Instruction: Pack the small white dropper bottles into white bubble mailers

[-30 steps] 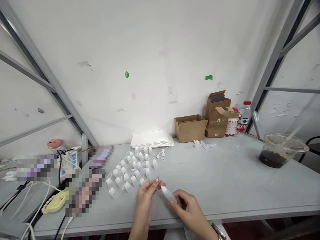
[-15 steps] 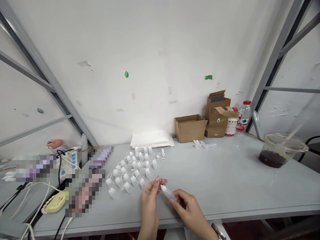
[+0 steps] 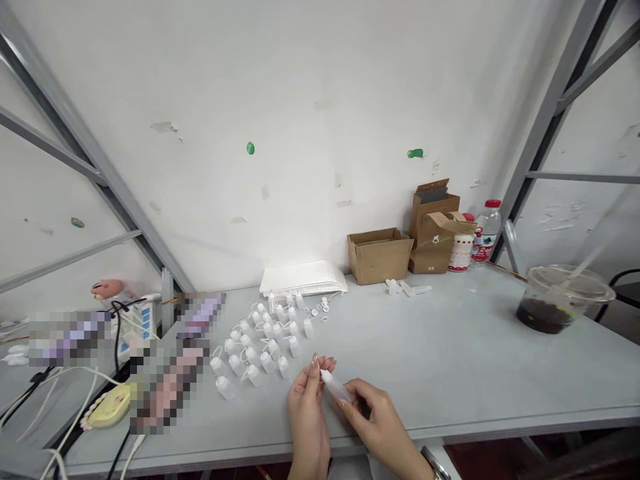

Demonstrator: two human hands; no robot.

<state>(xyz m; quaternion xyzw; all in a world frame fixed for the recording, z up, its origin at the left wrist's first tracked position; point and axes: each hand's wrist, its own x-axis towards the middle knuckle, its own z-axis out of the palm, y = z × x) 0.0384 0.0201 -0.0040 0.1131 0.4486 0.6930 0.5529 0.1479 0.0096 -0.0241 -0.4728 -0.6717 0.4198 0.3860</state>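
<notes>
My right hand (image 3: pixel 375 413) is closed around the body of a small translucent squeeze bottle (image 3: pixel 336 387), whose nozzle end points up and to the left. At that nozzle end is my left hand (image 3: pixel 309 393), its thumb and fingers pinched together. Whatever the left fingers hold is hidden by them. To the left, several similar small white squeeze bottles (image 3: pixel 277 331) stand in loose rows on the grey table (image 3: pixel 420 360), many with looped cap straps. A few small loose white caps (image 3: pixel 325 307) lie behind them.
A stack of white sheets (image 3: pixel 303 277), a cardboard box (image 3: pixel 380 257), a brown paper bag (image 3: pixel 431 240) and a water bottle (image 3: pixel 486 233) line the wall. White plastic pieces (image 3: pixel 409 289) lie before the box. A lidded cup (image 3: pixel 550 310) stands right; cables and a power strip (image 3: pixel 137 327) lie left.
My left hand has shifted slightly right, with its fingers still at the nozzle end. The right hand keeps its grip on the bottle. The view has moved a little.
</notes>
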